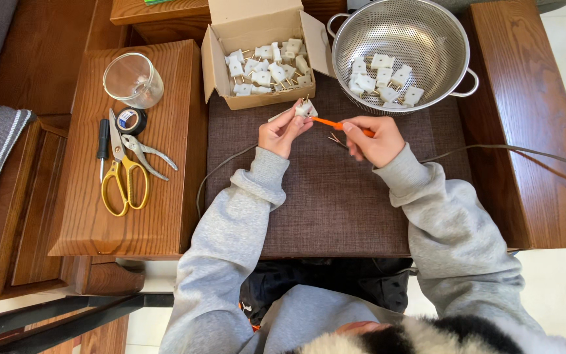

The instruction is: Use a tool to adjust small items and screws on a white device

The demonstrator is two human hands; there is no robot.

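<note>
Right now my left hand [283,133] has its grip closed around a small white plug [305,109], pinched between thumb and fingertips so that its brass prongs stick up and away from me. My right hand [376,139] is curled shut on the handle of an orange screwdriver [339,124], whose shaft runs leftward from my fingers and meets the plug at its tip. The plug sits just above and to the right of my left fingertips, and well to the left of my right knuckles, with the screwdriver bridging the gap between the two hands.

Below the screwdriver, between my hands, the bared copper ends of a grey cable [512,149] splay out; the cable itself trails off to the right across the dark woven mat [335,203] that covers the surface.

Beyond my hands stands an open cardboard box [260,52] full of more white plugs, and just beside it to the right a metal colander [402,52] with another handful in it. Off to the left, on a wooden side surface [165,196], lie yellow-handled scissors [122,180], grey pliers [145,154], a roll of black tape [131,120], a black-handled screwdriver [103,145] and a glass cup [133,80].
</note>
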